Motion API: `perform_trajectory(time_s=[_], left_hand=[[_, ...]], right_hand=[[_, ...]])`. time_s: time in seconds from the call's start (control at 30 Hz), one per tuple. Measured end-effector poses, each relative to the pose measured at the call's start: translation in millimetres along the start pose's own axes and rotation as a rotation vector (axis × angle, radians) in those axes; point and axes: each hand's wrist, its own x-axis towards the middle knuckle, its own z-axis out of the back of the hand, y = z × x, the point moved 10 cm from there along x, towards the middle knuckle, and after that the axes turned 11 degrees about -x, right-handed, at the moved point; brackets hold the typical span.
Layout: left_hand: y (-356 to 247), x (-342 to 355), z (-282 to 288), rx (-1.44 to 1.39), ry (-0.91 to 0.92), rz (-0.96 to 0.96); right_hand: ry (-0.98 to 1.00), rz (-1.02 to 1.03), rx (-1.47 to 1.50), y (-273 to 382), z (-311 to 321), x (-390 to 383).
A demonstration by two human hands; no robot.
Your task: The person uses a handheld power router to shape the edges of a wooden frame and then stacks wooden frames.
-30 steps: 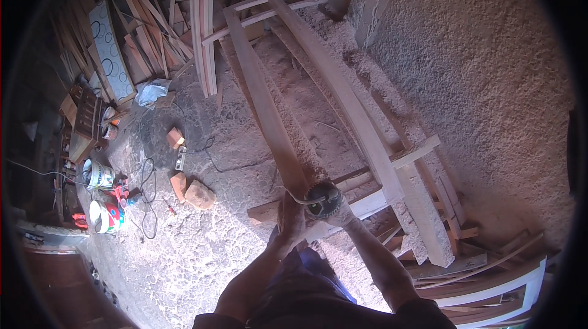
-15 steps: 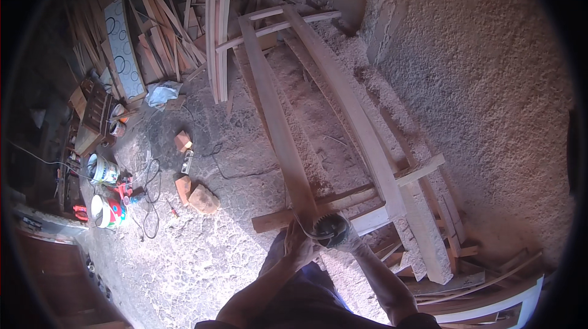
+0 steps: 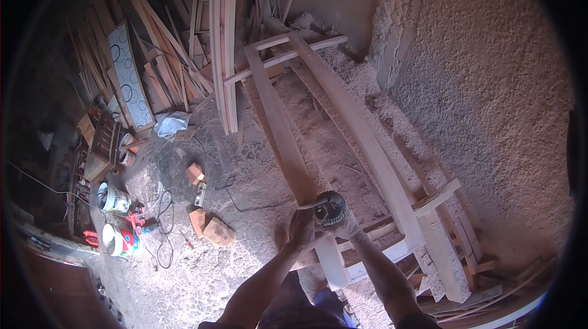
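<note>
Both of my hands are closed on a dark, round-bodied power tool (image 3: 329, 209) with ridges around its end; its exact kind is hard to make out. On its left side is my left hand (image 3: 300, 226), and my right hand (image 3: 348, 225) wraps its right side. The tool is over a long plank (image 3: 277, 122), whose pale near end (image 3: 333, 263) shows between my forearms. Alongside to the right runs a second long plank (image 3: 361, 133). Wooden crosspieces lie beneath both planks, one of them the far crosspiece (image 3: 285, 58).
Shavings cover the floor along a rough wall (image 3: 471, 84) on the right. Left are two buckets (image 3: 114, 197), a wooden crate-like piece (image 3: 104, 139), a stone block (image 3: 219, 231) and a looping cord (image 3: 164, 231). Timber boards (image 3: 224, 53) lean at the back.
The tool and both hands have moved slightly away from my body along the plank, uncovering its near end. The whole view has shifted, so the surroundings sit lower in the picture.
</note>
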Motion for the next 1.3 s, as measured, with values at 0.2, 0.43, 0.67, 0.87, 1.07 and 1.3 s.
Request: perform_trajectory(time_s=[0.2,0.43,0.67,0.87,1.07,1.3], left_hand=[[72.8,102.9,41.2,-0.251,0.031,-0.029],[155.8,222.9,80.6,-0.169,0.113,0.023],[209.2,303.2,103.3,-0.131,0.159,-0.005],[196.3,304.9,105.3,-0.206,0.17,-0.011],[178.5,245.1,70.3,-1.343,0.178,0.66],[155.0,212.8,64.6,-0.889,0.209,0.279]], right_hand=[[-0.129,0.006,0.048,-14.0,-9.4,131.0],[-0.115,-0.098,0.378,-48.2,-25.6,283.5],[-0.118,-0.158,0.382,-62.8,-26.0,376.9],[-0.155,-0.154,0.247,-58.8,-13.1,369.0],[-0.176,-0.076,-0.017,-37.3,-6.6,303.4],[-0.22,-0.105,0.234,-22.7,-1.2,251.7]])
